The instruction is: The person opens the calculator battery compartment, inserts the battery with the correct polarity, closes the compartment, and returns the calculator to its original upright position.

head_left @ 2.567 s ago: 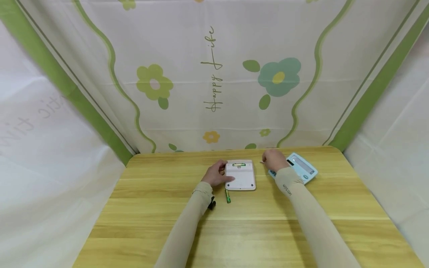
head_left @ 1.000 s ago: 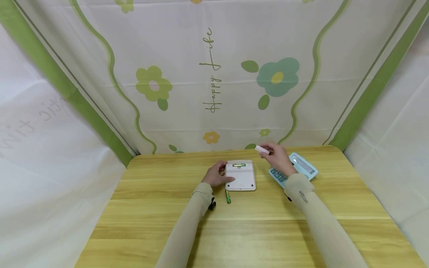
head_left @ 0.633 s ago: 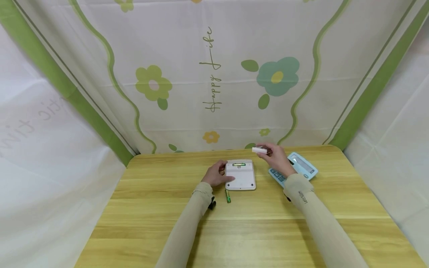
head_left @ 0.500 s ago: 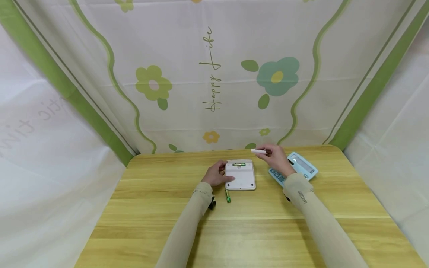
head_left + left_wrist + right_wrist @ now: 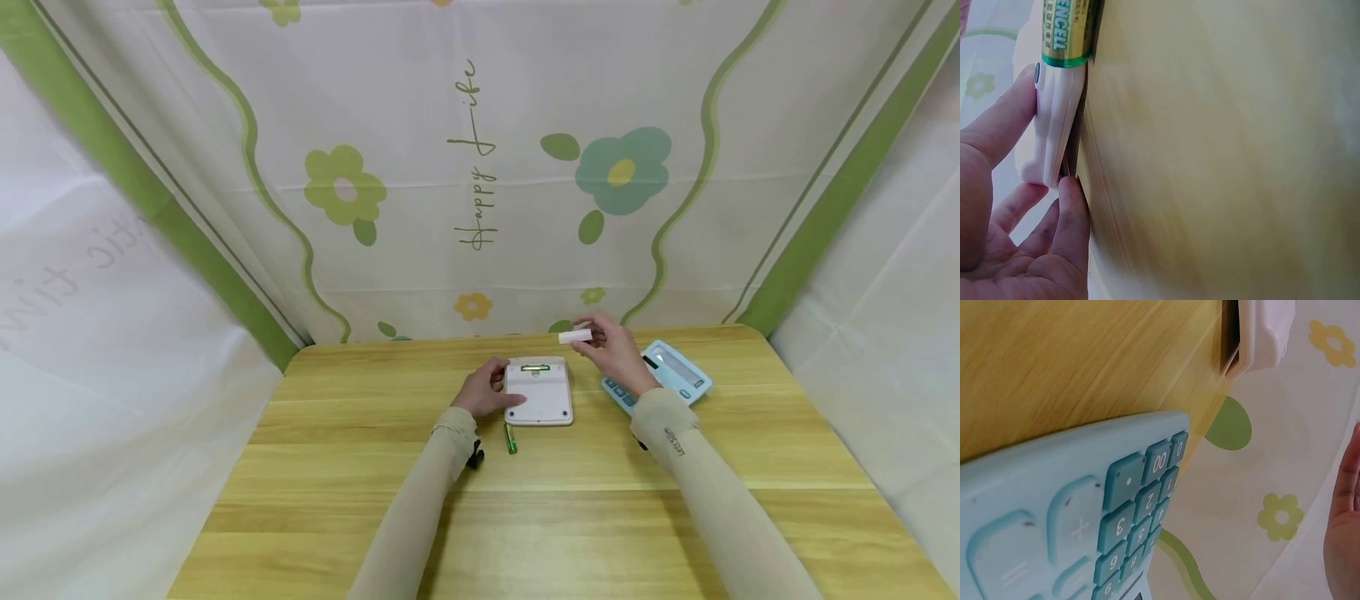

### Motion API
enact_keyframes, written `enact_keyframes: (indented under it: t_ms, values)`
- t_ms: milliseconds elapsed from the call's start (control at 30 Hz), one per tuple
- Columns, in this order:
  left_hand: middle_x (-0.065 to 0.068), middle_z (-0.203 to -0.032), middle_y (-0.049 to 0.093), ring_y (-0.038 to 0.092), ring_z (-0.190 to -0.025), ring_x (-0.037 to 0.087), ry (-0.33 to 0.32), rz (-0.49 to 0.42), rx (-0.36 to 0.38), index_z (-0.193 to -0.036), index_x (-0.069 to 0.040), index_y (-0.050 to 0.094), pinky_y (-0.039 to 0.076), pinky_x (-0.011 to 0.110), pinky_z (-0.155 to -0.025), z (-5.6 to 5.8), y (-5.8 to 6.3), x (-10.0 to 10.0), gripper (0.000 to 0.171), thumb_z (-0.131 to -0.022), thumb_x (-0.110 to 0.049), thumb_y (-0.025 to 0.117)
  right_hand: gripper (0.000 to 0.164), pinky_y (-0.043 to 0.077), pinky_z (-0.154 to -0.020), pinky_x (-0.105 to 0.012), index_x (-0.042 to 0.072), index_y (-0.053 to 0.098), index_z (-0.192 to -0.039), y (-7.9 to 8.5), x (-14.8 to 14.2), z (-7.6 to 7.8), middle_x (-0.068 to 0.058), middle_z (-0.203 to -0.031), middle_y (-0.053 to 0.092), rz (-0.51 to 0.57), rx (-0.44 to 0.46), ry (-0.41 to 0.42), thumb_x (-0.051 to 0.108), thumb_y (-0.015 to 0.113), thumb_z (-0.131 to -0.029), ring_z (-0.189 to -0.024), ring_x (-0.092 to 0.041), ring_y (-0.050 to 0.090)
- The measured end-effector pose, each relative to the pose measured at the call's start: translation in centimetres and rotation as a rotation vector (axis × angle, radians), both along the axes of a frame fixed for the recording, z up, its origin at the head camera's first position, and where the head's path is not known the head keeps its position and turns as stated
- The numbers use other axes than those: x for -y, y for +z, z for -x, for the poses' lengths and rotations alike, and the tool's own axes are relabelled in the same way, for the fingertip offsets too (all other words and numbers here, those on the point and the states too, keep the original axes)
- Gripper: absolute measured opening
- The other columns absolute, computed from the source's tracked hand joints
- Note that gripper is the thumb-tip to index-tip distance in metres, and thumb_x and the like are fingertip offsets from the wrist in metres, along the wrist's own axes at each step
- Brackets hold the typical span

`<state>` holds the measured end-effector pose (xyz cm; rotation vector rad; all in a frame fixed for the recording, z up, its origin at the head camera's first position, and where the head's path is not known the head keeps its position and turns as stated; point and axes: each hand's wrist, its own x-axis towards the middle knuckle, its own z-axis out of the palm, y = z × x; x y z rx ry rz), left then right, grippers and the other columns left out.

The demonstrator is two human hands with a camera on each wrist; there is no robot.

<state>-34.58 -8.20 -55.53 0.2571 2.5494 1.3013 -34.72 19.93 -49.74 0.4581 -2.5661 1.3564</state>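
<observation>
A white flat device (image 5: 546,400) lies back side up on the table. My left hand (image 5: 483,390) grips its left edge, thumb on the back and fingers along the side, as the left wrist view also shows. A green-and-gold battery (image 5: 535,367) sits in the slot near the far edge. Another such battery (image 5: 511,439) lies loose at the near left corner; its end looms large in the left wrist view. Above the table's far edge, my right hand (image 5: 613,354) pinches a small white battery cover (image 5: 576,337), up and right of the device.
A light blue calculator (image 5: 678,371) lies keys up at the right, partly under my right wrist; its teal keys (image 5: 1124,481) fill much of the right wrist view. The wooden table (image 5: 360,467) ends at a flowered white curtain (image 5: 420,275).
My right hand has lifted from beside the calculator's left corner, bringing the cover up and slightly left. The cover has since turned from slanted to nearly level. The left hand stays put.
</observation>
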Motion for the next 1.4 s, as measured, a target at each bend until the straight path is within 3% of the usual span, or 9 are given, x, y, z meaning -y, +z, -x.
enact_keyframes:
  t_ms: [133,267,433,567,700,833,1100,1400]
  values:
    - [0.011,-0.142,0.059,0.058,-0.132,0.027,-0.004,-0.008,-0.005,-0.150,-0.010,0.050,0.051,0.040,-0.111,-0.2,0.2,-0.1,0.077,-0.085,-0.027,0.088,0.029,0.061,-0.082,-0.037,0.013,0.065,-0.128,0.0,0.0,0.0,-0.013,-0.113,0.071,0.015,0.013,-0.012,0.013,0.072,-0.099,-0.096,-0.026,0.070]
    - [0.010,-0.143,0.059,0.057,-0.132,0.027,-0.003,-0.013,-0.008,-0.150,-0.011,0.049,0.051,0.039,-0.111,-0.3,0.2,-0.2,0.077,-0.085,-0.027,0.088,0.026,0.062,-0.078,-0.044,0.009,0.063,-0.127,-0.1,-0.1,0.0,-0.016,-0.107,0.071,0.044,0.034,-0.008,0.011,0.068,-0.101,-0.091,-0.029,0.070]
    - [0.009,-0.143,0.060,0.058,-0.132,0.027,0.015,-0.016,0.008,-0.150,-0.011,0.050,0.051,0.039,-0.111,-0.2,0.1,-0.1,0.077,-0.084,-0.025,0.089,0.017,0.063,-0.078,-0.036,0.005,0.070,-0.117,-0.4,-0.1,0.1,-0.017,-0.106,0.074,0.069,0.042,0.025,0.009,0.068,-0.101,-0.090,-0.028,0.072]
    - [0.010,-0.144,0.059,0.057,-0.133,0.027,0.022,-0.018,0.018,-0.150,-0.012,0.050,0.051,0.039,-0.112,0.0,0.1,-0.1,0.078,-0.084,-0.024,0.089,0.020,0.062,-0.081,-0.024,0.006,0.075,-0.117,-0.5,-0.1,0.1,-0.016,-0.114,0.074,0.054,0.040,0.024,0.009,0.073,-0.097,-0.097,-0.026,0.072]
    - [0.011,-0.144,0.059,0.057,-0.132,0.028,0.019,-0.019,0.010,-0.150,-0.011,0.050,0.051,0.041,-0.111,-0.1,0.0,-0.1,0.078,-0.084,-0.025,0.089,0.018,0.060,-0.077,-0.021,0.009,0.080,-0.113,-0.4,-0.1,0.0,-0.011,-0.112,0.076,0.034,0.038,0.005,0.012,0.076,-0.096,-0.096,-0.024,0.072]
    - [0.010,-0.142,0.060,0.058,-0.132,0.028,0.016,-0.012,0.006,-0.149,-0.012,0.051,0.051,0.041,-0.111,-0.1,-0.1,-0.1,0.076,-0.084,-0.026,0.089,0.016,0.059,-0.073,-0.022,0.012,0.082,-0.110,-0.4,0.0,-0.1,-0.009,-0.107,0.077,-0.004,0.033,-0.016,0.017,0.076,-0.096,-0.092,-0.023,0.071]
    - [0.011,-0.141,0.060,0.058,-0.132,0.028,0.014,-0.015,0.001,-0.149,-0.012,0.050,0.052,0.040,-0.111,-0.5,0.4,-0.1,0.076,-0.085,-0.025,0.088,0.021,0.063,-0.080,-0.038,0.005,0.079,-0.114,-0.5,0.1,-0.2,-0.012,-0.109,0.078,-0.078,0.078,-0.050,0.017,0.074,-0.098,-0.093,-0.025,0.073]
    - [0.012,-0.140,0.060,0.059,-0.130,0.029,0.001,-0.029,-0.021,-0.147,-0.011,0.051,0.052,0.041,-0.110,-0.9,0.7,0.0,0.072,-0.086,-0.024,0.087,0.017,0.063,-0.067,-0.033,0.007,0.081,-0.107,-1.4,0.1,0.2,-0.010,-0.098,0.079,-0.129,0.065,-0.072,0.020,0.075,-0.097,-0.077,-0.022,0.074]
